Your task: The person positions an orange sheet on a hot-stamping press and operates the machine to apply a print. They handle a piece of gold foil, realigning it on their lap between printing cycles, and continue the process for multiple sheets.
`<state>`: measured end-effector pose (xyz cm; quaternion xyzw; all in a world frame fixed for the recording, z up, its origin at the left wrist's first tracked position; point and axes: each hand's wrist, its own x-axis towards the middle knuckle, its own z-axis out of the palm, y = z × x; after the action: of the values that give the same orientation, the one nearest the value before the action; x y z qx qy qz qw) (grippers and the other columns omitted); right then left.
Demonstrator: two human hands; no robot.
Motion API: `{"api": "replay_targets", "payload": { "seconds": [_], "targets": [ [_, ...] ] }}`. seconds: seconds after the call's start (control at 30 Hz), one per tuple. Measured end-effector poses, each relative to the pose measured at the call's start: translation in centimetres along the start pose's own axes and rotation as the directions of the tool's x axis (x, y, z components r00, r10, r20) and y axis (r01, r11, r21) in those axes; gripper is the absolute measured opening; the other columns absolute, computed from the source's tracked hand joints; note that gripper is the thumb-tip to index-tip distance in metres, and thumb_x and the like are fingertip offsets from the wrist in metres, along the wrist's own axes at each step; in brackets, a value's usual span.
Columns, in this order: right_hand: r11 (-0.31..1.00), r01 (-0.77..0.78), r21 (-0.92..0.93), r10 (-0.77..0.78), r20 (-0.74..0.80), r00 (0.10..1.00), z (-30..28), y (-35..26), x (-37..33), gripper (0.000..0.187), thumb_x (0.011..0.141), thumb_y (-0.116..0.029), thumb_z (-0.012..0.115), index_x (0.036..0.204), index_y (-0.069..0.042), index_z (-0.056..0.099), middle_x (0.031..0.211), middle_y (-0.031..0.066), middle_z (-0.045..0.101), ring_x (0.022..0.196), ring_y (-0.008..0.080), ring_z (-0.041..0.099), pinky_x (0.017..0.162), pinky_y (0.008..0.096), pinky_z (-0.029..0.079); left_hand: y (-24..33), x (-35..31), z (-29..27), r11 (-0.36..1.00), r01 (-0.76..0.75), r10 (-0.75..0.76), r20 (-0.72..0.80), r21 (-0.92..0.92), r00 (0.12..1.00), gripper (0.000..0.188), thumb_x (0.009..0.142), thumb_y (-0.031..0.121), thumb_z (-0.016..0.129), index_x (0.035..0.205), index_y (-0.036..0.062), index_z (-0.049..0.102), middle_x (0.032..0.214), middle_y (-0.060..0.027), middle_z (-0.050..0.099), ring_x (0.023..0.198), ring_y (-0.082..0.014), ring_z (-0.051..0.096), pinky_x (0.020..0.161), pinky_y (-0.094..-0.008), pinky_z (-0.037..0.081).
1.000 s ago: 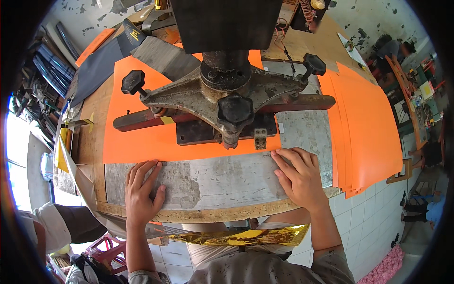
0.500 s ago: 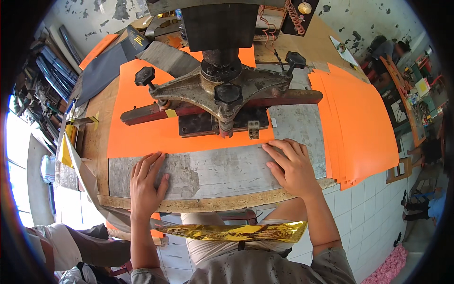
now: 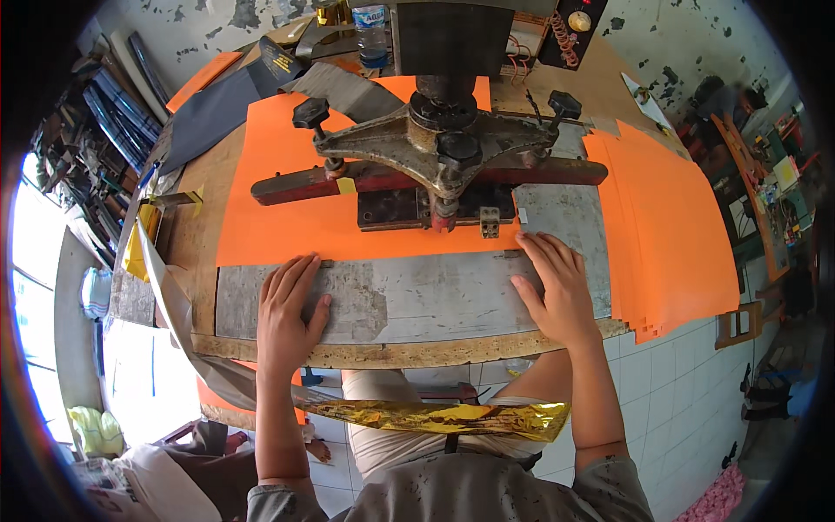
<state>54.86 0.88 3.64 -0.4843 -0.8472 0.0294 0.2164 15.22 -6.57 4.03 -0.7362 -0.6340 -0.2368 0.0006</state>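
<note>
An orange sheet [image 3: 287, 235] lies on the metal plate [image 3: 435, 300] of a press, partly hidden beneath the press head [image 3: 439, 143]. My left hand [image 3: 294, 309] rests flat on the plate, fingertips at the sheet's near edge toward its left part, fingers stretched out. At the sheet's near right corner is my right hand [image 3: 558, 291], with its fingertips touching the edge and its thumb apart. Both hands hold nothing. A strip of gold foil [image 3: 435, 418] stretches across my lap, passing behind my left forearm.
A stack of orange sheets [image 3: 665, 235] overhangs the table's right side. Dark grey sheets [image 3: 209, 130] lie at the back left, and a plastic bottle [image 3: 371, 39] stands behind the press. A gold roll [image 3: 143, 235] hangs at the left edge. Another person [image 3: 739, 100] is at the far right.
The whole view has shifted, so the press and table appear higher and farther right. My hands stay by the sheet's near edge. The right fingers now lie flatter at the corner.
</note>
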Motion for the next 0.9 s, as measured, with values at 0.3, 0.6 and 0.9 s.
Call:
{"api": "replay_targets", "payload": {
  "seconds": [0.3,0.6,0.9],
  "targets": [
    [1.000,-0.001,-0.002,0.001,-0.001,1.000,-0.3,-0.4,0.1,0.050,0.104,-0.035,0.062,0.145,-0.007,0.057,0.147,0.0089,0.060,0.139,0.0306,0.051,0.116,0.0479,0.038,0.1,-0.1,0.0,1.000,0.006,-0.006,-0.019,-0.004,1.000,0.050,0.092,0.014,0.070,0.141,0.0045,0.063,0.142,-0.0130,0.064,0.137,-0.0347,0.055,0.118,-0.0482,0.039],
    [1.000,0.026,-0.008,-0.026,-0.054,0.998,0.0,-0.1,-0.6,0.045,0.102,-0.031,0.065,0.138,-0.004,0.062,0.143,0.0084,0.062,0.134,0.0308,0.053,0.115,0.0469,0.039,0.2,-0.4,0.0,0.999,-0.027,0.026,-0.059,-0.018,0.998,0.042,0.092,0.014,0.070,0.133,0.0043,0.069,0.140,-0.0114,0.065,0.134,-0.0342,0.056,0.116,-0.0481,0.041],
    [0.961,0.157,0.227,-0.077,-0.324,0.943,0.2,0.3,-1.9,0.017,0.091,-0.002,0.074,0.108,-0.002,0.073,0.109,0.0087,0.071,0.099,0.0278,0.069,0.083,0.0398,0.056,0.2,-2.9,0.6,0.993,-0.120,0.104,-0.464,-0.004,0.880,0.011,0.084,0.004,0.079,0.092,0.0066,0.072,0.090,-0.0052,0.072,0.081,-0.0250,0.067,0.075,-0.0391,0.049]
  ]
}}
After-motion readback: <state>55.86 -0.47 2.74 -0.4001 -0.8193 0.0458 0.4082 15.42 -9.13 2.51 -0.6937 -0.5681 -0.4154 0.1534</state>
